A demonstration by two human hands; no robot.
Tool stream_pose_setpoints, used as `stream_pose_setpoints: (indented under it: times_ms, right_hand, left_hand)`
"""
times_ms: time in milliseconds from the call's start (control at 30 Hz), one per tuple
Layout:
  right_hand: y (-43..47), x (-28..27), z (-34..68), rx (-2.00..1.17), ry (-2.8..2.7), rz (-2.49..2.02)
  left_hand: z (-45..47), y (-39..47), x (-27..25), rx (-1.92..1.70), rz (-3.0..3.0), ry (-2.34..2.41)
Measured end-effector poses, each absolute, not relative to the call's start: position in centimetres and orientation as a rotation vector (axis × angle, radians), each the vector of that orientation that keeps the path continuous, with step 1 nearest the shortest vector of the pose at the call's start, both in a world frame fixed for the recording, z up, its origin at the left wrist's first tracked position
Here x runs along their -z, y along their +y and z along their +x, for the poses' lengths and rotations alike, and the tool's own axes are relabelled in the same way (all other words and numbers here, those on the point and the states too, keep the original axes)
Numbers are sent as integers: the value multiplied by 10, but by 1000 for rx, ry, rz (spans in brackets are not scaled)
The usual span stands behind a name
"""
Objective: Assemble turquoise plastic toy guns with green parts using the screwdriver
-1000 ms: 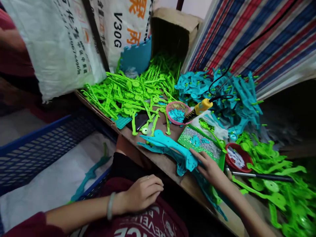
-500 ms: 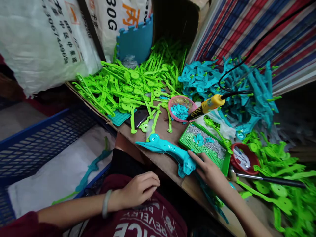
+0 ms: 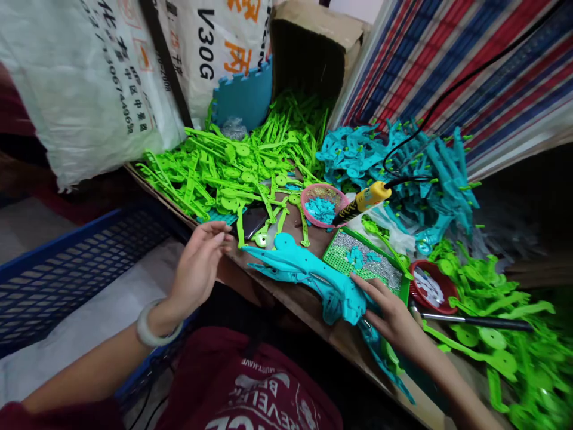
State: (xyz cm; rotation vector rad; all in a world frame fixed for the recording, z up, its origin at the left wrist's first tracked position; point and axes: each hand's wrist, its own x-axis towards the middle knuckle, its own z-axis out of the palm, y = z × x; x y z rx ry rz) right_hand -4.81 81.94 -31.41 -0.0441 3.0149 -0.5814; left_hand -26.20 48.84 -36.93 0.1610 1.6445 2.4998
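The long turquoise piece lies at the near edge of the worktop (image 3: 293, 224), left of and just nearer than the green tray; call it the turquoise piece (image 3: 308, 263). Half a second ago one outline showed; now a second shows below it. The left hand (image 3: 201, 266), then low against the shirt, has risen to the worktop's edge, well left of the tray, apart from the piece, fingers loosely bent and close together. The right hand (image 3: 394, 310) stays by the tray's near side, index finger along the piece's end; whether it pinches, I cannot tell.

The green tray (image 3: 342, 260) holds silvery bits (image 3: 385, 269) and turquoise bits (image 3: 356, 257). Behind it, a pink basket (image 3: 319, 224) holds turquoise scraps (image 3: 320, 209), a yellow-handled tool (image 3: 373, 194) beside it. Right of the tray, a red basket (image 3: 447, 289) holds white pieces (image 3: 428, 285). Green parts (image 3: 224, 170) heap behind and left of the tray, turquoise parts (image 3: 403, 155) behind. Farther back hangs a striped sheet (image 3: 430, 71); well left stands a blue crate (image 3: 89, 254).
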Motion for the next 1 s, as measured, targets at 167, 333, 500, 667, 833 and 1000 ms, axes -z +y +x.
stream_pose_setpoints:
  times_ms: [167,333,500,667,833,1000]
  right_hand:
    - [808,303,-38,659,3024,-72]
    - [807,303,-31,680,3058,-62]
    - [807,312,-27,683,2989,-9]
    - [805,327,-28,644,2953,136]
    - [807,339,-29,593,2923,153]
    - [810,351,-35,483,2922,102]
  left_hand:
    - [-242,509,372,-2079,249,1028]
    - [-231,513,377,-2047,314,1030]
    - [-230,520,381,-2134,355,1233]
    - [-240,519,396,-2171,321,1571]
    - [-241,491,417,-2250,258,2135]
    - [-230,483,419,-2206,450,2262]
